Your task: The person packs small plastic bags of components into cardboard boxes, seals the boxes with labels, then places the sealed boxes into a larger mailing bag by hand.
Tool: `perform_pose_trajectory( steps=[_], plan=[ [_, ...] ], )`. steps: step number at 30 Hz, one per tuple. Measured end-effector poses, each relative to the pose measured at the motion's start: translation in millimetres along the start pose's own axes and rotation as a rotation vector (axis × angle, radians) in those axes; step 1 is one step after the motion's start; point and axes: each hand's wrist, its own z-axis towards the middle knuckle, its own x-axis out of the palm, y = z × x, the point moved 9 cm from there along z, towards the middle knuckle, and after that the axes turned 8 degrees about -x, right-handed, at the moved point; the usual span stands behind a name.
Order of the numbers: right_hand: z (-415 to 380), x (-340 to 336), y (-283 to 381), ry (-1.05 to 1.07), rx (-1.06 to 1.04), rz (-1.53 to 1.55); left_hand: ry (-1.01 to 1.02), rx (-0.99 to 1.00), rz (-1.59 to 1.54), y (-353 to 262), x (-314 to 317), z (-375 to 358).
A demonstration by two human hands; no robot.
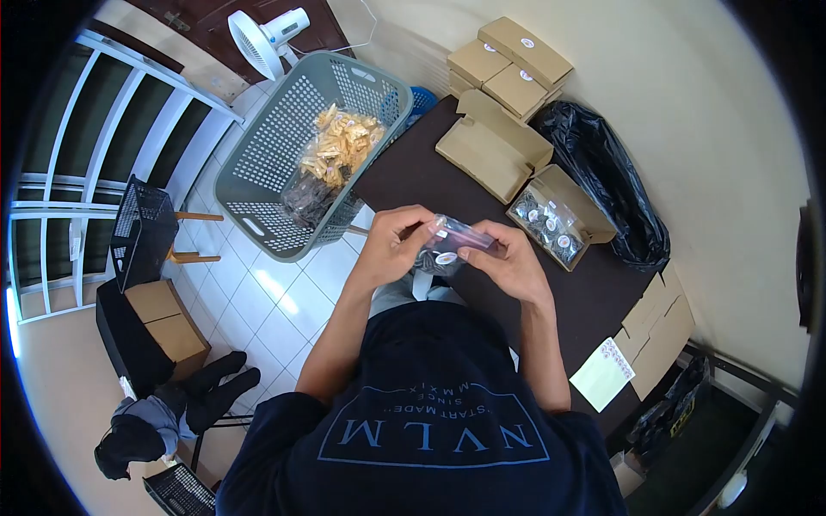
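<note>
Over the dark table's near-left edge I hold a small clear plastic pouch [446, 257] with dark contents and a round white sticker. My left hand [392, 244] pinches the pouch's left top corner between thumb and fingers. On the other side, my right hand [514, 261] grips its right part, thumb in front. What the dark contents are, I cannot make out. To the right, an open cardboard box [594, 217] holds several similar stickered pouches [551, 225].
A grey-green basket [258, 146] with yellowish and dark packs stands beside the table [413, 163]. Stacked cardboard boxes [508, 64], a black plastic bag [611, 181] and a sticker sheet [602, 376] lie around. Another person [172, 417] sits at lower left, near a white fan [267, 39].
</note>
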Motion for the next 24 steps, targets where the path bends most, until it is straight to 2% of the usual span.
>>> perform_pose_trajectory(
  steps=[1, 3, 4, 7, 13, 15, 19, 24],
  plan=[
    [0.3, 0.9, -2.2, -0.001, 0.005, -0.002, 0.001, -0.003, -0.004, -0.8, -0.1, -1.4],
    [3.6, 5.3, 3.6, 0.024, -0.097, -0.220, 0.019, 0.104, 0.161, -10.6, 5.4, -4.8],
    [4.7, 8.8, 10.4, 0.005, -0.084, -0.314, 0.041, 0.081, 0.152, -8.3, 9.5, -6.7],
    [8.6, 18.5, 15.7, -0.003, -0.163, -0.394, 0.095, 0.034, 0.212, -1.5, 10.7, -10.4],
    [7.4, 29.4, -0.2, -0.031, -0.094, -0.415, 0.164, 0.027, 0.192, 9.9, 10.6, -18.7],
    [6.9, 31.6, -3.6, -0.037, -0.122, -0.301, 0.102, 0.059, 0.214, 7.9, 5.3, -21.6],
    [5.5, 28.2, -3.6, -0.003, -0.133, -0.349, 0.085, 0.028, 0.179, 20.5, 0.3, -25.0],
    [-2.6, 18.4, -2.2, 0.047, -0.108, -0.408, -0.049, -0.047, 0.047, 41.7, -18.0, -29.4]
  ],
)
